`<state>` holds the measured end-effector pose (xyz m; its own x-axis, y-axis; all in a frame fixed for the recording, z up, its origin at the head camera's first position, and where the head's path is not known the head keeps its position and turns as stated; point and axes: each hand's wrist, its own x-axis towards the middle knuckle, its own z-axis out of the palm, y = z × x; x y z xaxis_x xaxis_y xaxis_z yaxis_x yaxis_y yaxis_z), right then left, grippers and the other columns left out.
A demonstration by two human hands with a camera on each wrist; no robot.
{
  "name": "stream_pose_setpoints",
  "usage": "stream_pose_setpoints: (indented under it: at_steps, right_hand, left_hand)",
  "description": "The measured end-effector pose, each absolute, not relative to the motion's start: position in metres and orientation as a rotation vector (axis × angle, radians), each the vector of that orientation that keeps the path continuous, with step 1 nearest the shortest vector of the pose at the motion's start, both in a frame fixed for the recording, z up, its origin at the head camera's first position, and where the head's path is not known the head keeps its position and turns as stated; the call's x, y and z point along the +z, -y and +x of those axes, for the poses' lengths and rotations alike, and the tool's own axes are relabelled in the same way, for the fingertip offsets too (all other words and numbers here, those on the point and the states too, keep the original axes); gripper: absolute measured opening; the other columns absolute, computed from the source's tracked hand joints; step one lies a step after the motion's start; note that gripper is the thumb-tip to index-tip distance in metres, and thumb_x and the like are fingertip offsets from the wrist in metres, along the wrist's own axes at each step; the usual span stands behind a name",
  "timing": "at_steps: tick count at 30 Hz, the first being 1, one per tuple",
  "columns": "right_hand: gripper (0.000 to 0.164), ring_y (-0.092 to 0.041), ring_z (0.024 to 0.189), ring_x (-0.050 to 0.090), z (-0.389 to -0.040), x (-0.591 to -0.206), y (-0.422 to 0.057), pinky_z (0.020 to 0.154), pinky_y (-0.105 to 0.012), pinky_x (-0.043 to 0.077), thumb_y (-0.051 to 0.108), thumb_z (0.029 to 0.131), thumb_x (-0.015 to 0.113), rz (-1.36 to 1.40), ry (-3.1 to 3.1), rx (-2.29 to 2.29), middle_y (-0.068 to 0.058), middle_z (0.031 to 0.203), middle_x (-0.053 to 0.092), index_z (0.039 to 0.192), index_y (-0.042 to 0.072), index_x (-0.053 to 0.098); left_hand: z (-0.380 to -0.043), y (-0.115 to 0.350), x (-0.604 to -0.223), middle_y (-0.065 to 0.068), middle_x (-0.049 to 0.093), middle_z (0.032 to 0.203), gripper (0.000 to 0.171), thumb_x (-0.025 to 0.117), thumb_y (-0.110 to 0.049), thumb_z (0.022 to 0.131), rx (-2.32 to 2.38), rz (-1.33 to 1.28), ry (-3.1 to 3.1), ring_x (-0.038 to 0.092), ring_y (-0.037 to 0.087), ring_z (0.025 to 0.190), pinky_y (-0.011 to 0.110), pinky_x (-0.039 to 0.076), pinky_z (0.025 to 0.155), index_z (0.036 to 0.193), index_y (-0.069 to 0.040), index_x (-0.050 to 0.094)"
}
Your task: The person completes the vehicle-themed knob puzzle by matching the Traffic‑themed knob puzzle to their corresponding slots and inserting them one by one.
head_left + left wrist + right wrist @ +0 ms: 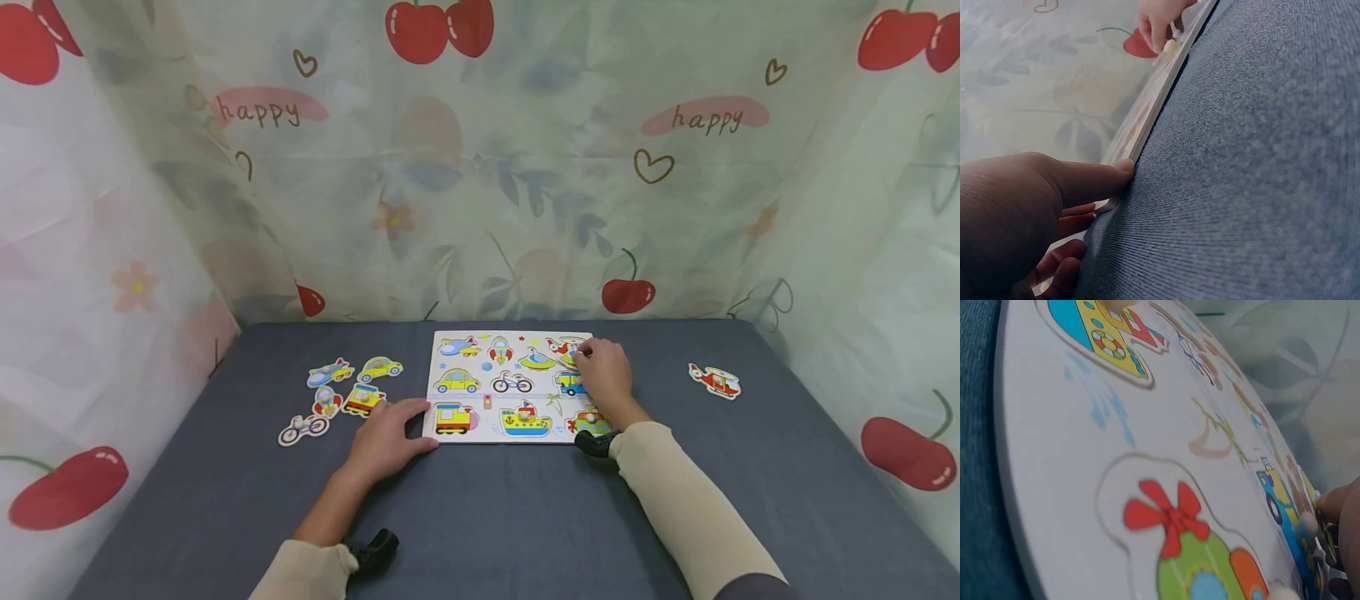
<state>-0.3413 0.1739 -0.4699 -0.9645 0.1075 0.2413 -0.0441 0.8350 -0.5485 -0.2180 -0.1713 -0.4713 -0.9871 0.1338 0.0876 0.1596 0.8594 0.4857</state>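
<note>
WRITING: "happy" twice on curtain (480,242) | LEFT HAND (386,439): thumb and forefinger spread, touching near-left corner of board (489,427) | RIGHT HAND (609,375): fingertips pinching puzzle piece (567,361) | PIECE POSITION: at board's upper-right section

The left hand (384,437) rests toward the surface's (510,521) left edge, thumb (1094,180) stretched apart from the fingers (405,407). The right hand (609,379), closer to the far edge, pinches between thumb and fingertips, its sleeved forearm (686,500) slanting leftward toward that edge.
</note>
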Motion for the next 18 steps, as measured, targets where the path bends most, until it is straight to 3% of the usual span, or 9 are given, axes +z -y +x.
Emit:
stream_pose_setpoints:
  at_steps: [18]
  right_hand:
    - [0.010,-0.023,0.083,0.058,-0.346,-0.473,-0.141,0.077,-0.042,0.045,0.018,0.091,0.067,0.031,2.740,0.797,-0.005,0.088,0.068,0.092,0.010,0.072]
  left_hand:
    - [-0.217,0.172,-0.472,0.000,0.057,0.136,0.063,0.081,-0.038,0.078,-0.782,-0.240,2.983,0.048,0.024,0.114,0.047,0.043,0.091,0.134,-0.018,0.061]
